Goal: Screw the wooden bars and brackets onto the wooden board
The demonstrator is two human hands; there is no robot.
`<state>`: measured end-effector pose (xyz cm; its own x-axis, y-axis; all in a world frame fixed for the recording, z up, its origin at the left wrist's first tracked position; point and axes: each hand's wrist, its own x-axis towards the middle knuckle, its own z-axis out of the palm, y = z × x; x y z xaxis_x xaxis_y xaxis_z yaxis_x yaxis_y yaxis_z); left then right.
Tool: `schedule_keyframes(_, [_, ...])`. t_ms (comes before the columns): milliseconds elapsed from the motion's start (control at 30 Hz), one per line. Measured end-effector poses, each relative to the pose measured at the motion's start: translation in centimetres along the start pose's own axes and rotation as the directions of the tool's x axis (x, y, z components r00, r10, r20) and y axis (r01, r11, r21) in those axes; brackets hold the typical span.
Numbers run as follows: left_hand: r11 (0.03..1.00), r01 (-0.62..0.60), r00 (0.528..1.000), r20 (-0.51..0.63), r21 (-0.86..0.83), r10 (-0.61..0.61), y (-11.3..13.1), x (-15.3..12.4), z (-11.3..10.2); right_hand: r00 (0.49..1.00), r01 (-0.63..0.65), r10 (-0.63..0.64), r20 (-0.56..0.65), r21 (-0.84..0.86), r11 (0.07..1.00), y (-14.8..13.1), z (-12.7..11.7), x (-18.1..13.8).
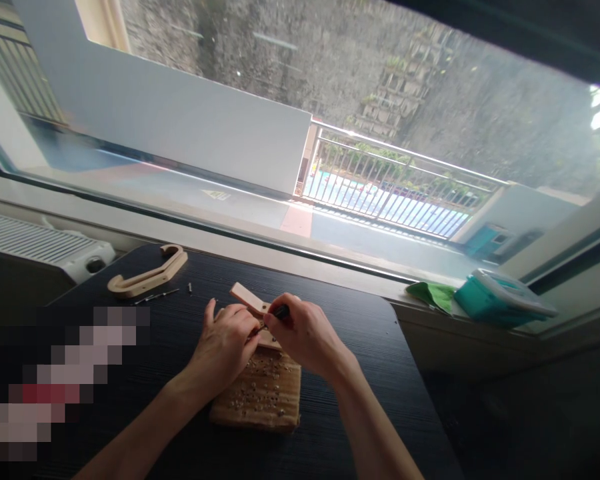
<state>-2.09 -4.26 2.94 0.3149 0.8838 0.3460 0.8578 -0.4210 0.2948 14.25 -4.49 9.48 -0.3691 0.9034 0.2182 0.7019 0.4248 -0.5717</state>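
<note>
My right hand (307,333) is closed around a black-handled hand tool (281,311), whose thin shaft points left toward my other hand. My left hand (227,340) is closed, its fingertips pressed on a pale wooden piece (247,295) close to the tool's tip. What exactly lies under those fingertips is hidden. The wooden piece has a small dark hole and rests over the far end of a thick brown block (260,397). Many small holes and bits of debris dot the block's top.
A pale wooden frame with hooked ends (150,275) lies at the far left of the dark table (360,373). Beside it are thin metal bits (157,296) and a small metal pin (190,288). A green cloth (433,295) and teal box (500,300) sit on the windowsill; pixelation covers the left.
</note>
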Motion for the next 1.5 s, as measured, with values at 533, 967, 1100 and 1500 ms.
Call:
schedule_keyframes(533, [0.999, 0.031, 1.0, 0.004, 0.025, -0.031, 0.3, 0.1, -0.1, 0.825, 0.367, -0.139, 0.547, -0.333, 0.869, -4.1, -4.0, 5.5])
schedule_keyframes(967, [0.999, 0.037, 0.999, -0.014, 0.003, -0.037, 0.3, 0.0, 0.0, 0.83, 0.348, -0.02, 0.558, -0.488, 0.8, -4.8, -3.2, 6.4])
schedule_keyframes(1100, [1.0, 0.021, 1.0, -0.011, -0.017, -0.021, 0.4, 0.0, -0.2, 0.802, 0.435, -0.073, 0.592, -0.497, 0.751, -5.7, -3.9, 6.2])
schedule_keyframes(1500, [0.999, 0.024, 1.0, 0.006, 0.023, -0.025, 0.3, 0.1, 0.0, 0.829, 0.39, -0.059, 0.556, -0.5, 0.773, -4.8, -3.2, 5.9])
